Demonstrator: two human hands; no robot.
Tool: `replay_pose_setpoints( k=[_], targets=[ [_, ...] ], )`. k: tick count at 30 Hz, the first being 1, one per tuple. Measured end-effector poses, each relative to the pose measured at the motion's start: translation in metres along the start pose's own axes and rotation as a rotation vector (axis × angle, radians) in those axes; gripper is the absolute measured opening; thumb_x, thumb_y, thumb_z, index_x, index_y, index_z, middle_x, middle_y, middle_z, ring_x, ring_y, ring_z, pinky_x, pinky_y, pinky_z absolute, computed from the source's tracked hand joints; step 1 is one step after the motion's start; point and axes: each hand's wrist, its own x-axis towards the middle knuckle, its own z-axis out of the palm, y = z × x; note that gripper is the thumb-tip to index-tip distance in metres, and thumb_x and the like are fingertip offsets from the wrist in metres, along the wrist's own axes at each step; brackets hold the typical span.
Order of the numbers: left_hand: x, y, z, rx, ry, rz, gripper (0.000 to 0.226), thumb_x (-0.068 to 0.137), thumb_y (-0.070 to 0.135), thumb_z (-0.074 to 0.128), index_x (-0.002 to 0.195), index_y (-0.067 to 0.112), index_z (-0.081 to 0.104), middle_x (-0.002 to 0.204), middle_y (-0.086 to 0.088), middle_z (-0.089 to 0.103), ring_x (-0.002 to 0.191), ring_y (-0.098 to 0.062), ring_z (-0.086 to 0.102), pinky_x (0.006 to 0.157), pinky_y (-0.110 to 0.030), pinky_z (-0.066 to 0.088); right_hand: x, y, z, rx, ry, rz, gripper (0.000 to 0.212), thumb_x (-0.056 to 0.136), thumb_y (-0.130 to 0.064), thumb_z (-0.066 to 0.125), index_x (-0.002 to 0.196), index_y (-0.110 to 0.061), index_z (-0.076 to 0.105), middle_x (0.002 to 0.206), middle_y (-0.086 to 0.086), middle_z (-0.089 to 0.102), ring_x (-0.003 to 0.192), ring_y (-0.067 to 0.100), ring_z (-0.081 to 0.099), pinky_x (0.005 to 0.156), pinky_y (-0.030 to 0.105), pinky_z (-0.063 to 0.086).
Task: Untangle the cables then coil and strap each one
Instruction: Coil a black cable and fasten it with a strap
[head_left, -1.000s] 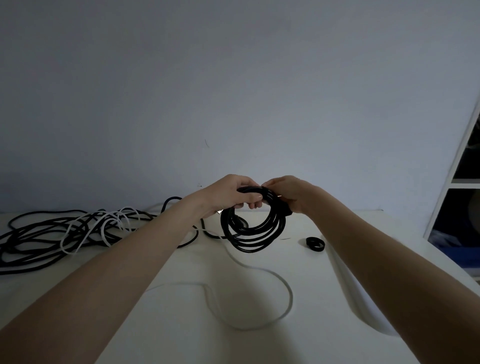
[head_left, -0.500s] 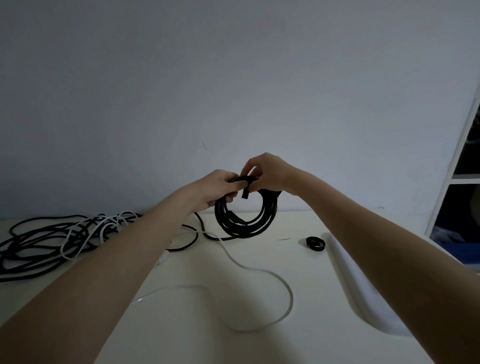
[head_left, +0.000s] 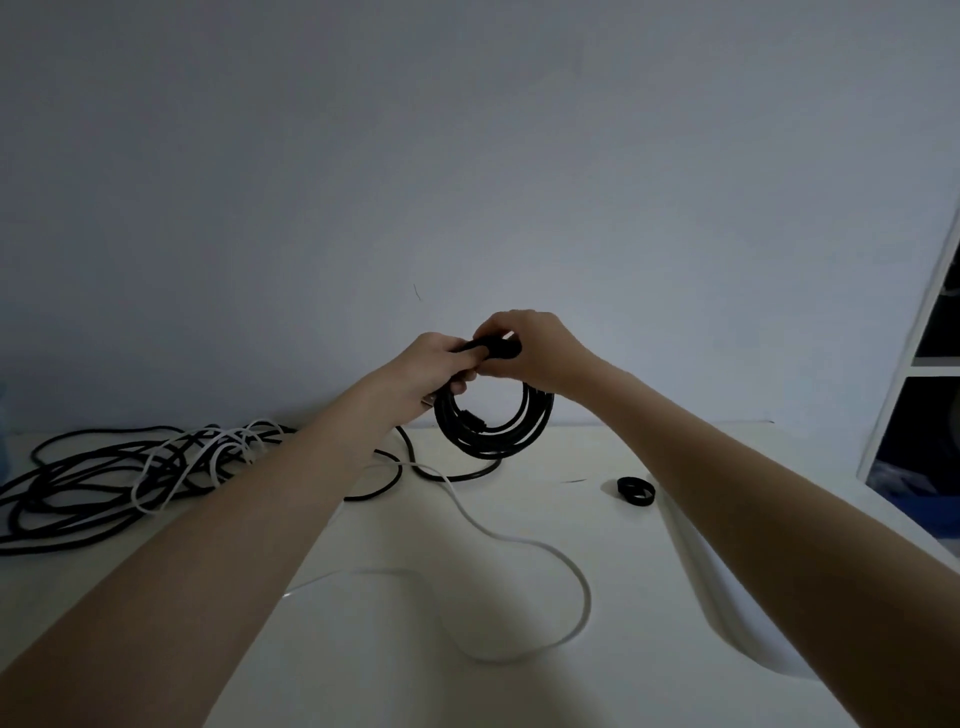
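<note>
A coiled black cable (head_left: 493, 434) hangs upright above the white table (head_left: 519, 686). My left hand (head_left: 434, 371) grips the top left of the coil. My right hand (head_left: 530, 348) pinches a black strap (head_left: 496, 347) wrapped over the coil's top. One loose black end trails from the coil down to the table. A tangle of black and white cables (head_left: 140, 467) lies at the far left. A white cable (head_left: 519, 551) loops across the middle of the table. A small rolled black strap (head_left: 635, 490) lies to the right.
A plain wall stands close behind the table. A white shelf unit (head_left: 930, 332) with dark compartments stands at the right edge. A white curved object (head_left: 727, 608) lies under my right forearm on the table.
Both hands rose with the coil from near the table to above its back edge. My right hand turned over the coil's top, working the strap round it.
</note>
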Motion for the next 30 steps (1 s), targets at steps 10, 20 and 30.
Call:
replay_pose_setpoints(
  k=[10, 20, 30],
  targets=[
    [-0.003, -0.001, -0.01, -0.112, -0.136, 0.041, 0.023, 0.099, 0.018, 0.046, 0.089, 0.006, 0.063, 0.073, 0.001, 0.055, 0.057, -0.007, 0.039, 0.05, -0.011, 0.037, -0.005, 0.004, -0.011, 0.456, -0.011, 0.101, 0.017, 0.079, -0.007, 0.073, 0.097, -0.009, 0.072, 0.093, 0.012, 0.072, 0.075, 0.009, 0.063, 0.074, 0.015, 0.05],
    [-0.002, -0.007, -0.007, 0.005, -0.096, 0.124, 0.005, 0.089, 0.013, 0.063, 0.093, 0.013, 0.065, 0.074, 0.004, 0.057, 0.063, -0.003, 0.046, 0.053, -0.012, 0.037, -0.002, 0.002, -0.013, 0.525, -0.036, 0.17, 0.009, 0.088, -0.008, 0.064, 0.084, -0.005, 0.071, 0.076, 0.008, 0.067, 0.065, 0.015, 0.06, 0.058, 0.02, 0.046],
    [-0.001, -0.01, -0.008, 0.092, -0.007, 0.204, 0.008, 0.092, 0.014, 0.059, 0.1, 0.013, 0.056, 0.088, 0.002, 0.066, 0.074, -0.006, 0.062, 0.06, -0.014, 0.047, -0.005, 0.003, -0.008, 0.368, -0.233, 0.204, 0.027, 0.093, -0.019, 0.058, 0.117, -0.007, 0.058, 0.098, 0.005, 0.064, 0.081, 0.013, 0.058, 0.075, 0.021, 0.044]
  ],
)
